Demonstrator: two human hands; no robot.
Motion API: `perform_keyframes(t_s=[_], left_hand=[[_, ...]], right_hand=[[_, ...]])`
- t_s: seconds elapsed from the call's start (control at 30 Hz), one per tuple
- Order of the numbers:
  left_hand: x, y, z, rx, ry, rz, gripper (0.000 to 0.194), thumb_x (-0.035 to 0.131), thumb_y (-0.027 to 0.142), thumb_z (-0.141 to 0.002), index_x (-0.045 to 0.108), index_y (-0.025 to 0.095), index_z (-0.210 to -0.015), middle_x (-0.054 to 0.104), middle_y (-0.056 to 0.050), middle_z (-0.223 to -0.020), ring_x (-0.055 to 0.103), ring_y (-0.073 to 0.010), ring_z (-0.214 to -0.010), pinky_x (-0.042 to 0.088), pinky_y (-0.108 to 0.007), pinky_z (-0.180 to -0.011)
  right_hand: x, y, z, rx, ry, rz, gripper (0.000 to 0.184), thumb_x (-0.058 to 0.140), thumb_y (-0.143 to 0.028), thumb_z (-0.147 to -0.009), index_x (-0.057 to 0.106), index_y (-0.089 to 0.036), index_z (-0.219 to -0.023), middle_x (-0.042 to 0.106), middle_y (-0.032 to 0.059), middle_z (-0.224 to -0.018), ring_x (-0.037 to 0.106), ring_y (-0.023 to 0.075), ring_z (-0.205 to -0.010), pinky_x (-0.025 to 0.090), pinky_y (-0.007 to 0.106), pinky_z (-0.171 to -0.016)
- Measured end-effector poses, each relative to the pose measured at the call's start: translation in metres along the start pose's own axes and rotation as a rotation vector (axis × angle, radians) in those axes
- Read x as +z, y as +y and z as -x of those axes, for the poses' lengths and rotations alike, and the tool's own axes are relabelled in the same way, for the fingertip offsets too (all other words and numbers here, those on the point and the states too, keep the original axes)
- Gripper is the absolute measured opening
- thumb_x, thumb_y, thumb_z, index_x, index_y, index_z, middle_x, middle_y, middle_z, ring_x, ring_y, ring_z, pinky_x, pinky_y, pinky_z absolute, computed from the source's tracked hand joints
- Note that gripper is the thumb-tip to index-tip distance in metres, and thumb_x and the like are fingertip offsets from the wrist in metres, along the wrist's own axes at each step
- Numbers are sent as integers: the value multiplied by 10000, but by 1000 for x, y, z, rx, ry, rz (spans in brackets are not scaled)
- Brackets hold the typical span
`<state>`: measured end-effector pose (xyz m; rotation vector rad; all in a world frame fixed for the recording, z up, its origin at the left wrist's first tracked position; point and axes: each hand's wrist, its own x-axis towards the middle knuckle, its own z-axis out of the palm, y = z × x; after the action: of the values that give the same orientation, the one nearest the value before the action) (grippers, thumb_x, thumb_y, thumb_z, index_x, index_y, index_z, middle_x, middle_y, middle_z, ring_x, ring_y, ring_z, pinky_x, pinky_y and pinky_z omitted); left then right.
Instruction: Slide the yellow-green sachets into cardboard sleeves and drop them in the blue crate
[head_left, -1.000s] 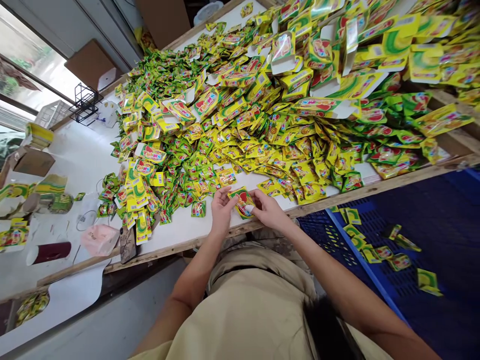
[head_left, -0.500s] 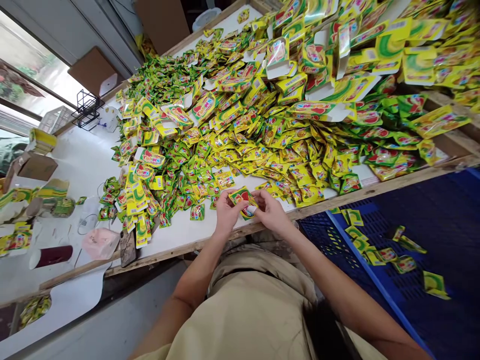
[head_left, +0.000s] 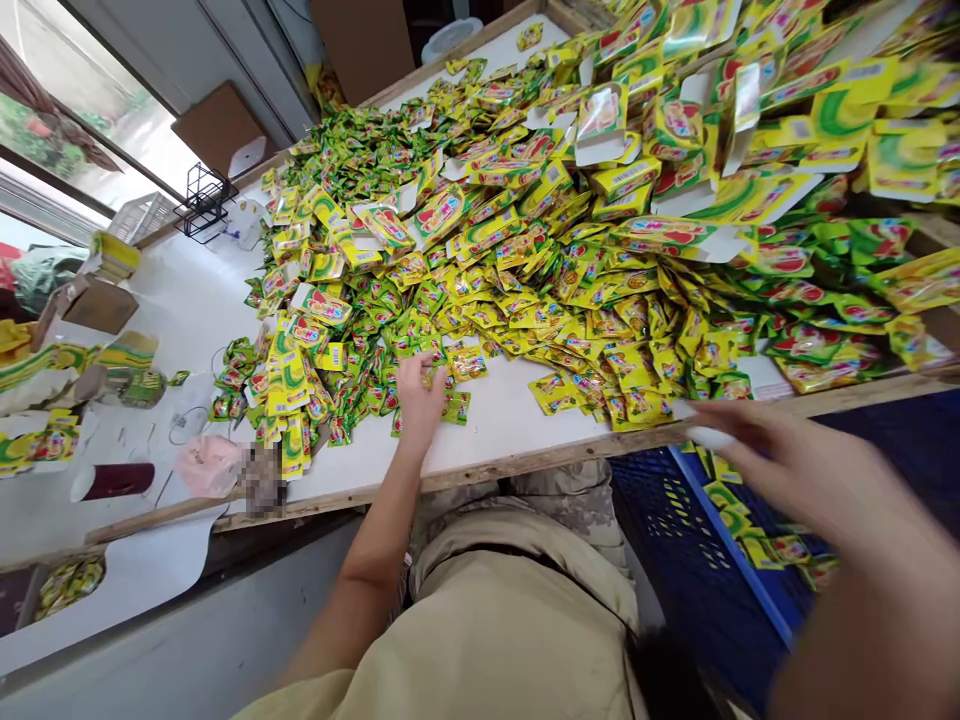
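At the front of the table, my left hand [head_left: 421,400] reaches into a heap of small green packets [head_left: 360,385]. Its fingers are curled round a small green packet, partly hidden by them. A loose green packet [head_left: 456,407] lies just beside that hand. My right hand [head_left: 787,465], blurred by motion, hangs over the table's front edge and the blue crate. White covers sit on its thumb and a finger, which are apart, and nothing shows between them. Small yellow packets [head_left: 634,365] lie to the left of it.
Flat yellow cartons [head_left: 847,110] are piled at the back right. A blue crate [head_left: 675,520] holding several filled cartons stands below the wooden table edge [head_left: 517,455]. Left are a dark red cup [head_left: 116,482], a pink bag [head_left: 206,465] and a black wire rack [head_left: 204,205].
The small carton that both hands held is out of them. My left hand has moved left to the green packets; my right hand has swung right, over the crate.
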<state>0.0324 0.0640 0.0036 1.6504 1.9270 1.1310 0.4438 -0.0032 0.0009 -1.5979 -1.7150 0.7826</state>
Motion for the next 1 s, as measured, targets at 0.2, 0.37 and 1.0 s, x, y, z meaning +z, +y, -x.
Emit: perform_keyframes(t_s=[0.2,0.37,1.0], left_hand=[[1,-4,-47,-21,-18,-506,359,745,260,-756,590,201,-1075,524,-143,-1137,476,-335,-1132,390,-446,-932],[-4,-11,-42,35,-10,-481,220,688,241,-800,610,205,-1003,599,-96,-995,528,-299,-1019,388,-424,-887],[17,33,35,173,-158,347,68,707,285,-788,729,243,-836,702,-94,-1061,621,-252,-1049,447,-440,-972]], right_hand=[[150,-120,-77,-201,-389,-98,343,535,-74,-759,693,-206,-1034,715,83,-1008,664,231,-892,525,382,-823],[208,-143,-106,-216,-242,177,547,562,-68,-749,541,-89,-1295,581,207,-1223,521,314,-1144,424,423,-981],[190,-120,-77,231,-251,-907,272,602,-345,-727,465,-257,-945,594,34,-978,588,191,-853,565,323,-671]])
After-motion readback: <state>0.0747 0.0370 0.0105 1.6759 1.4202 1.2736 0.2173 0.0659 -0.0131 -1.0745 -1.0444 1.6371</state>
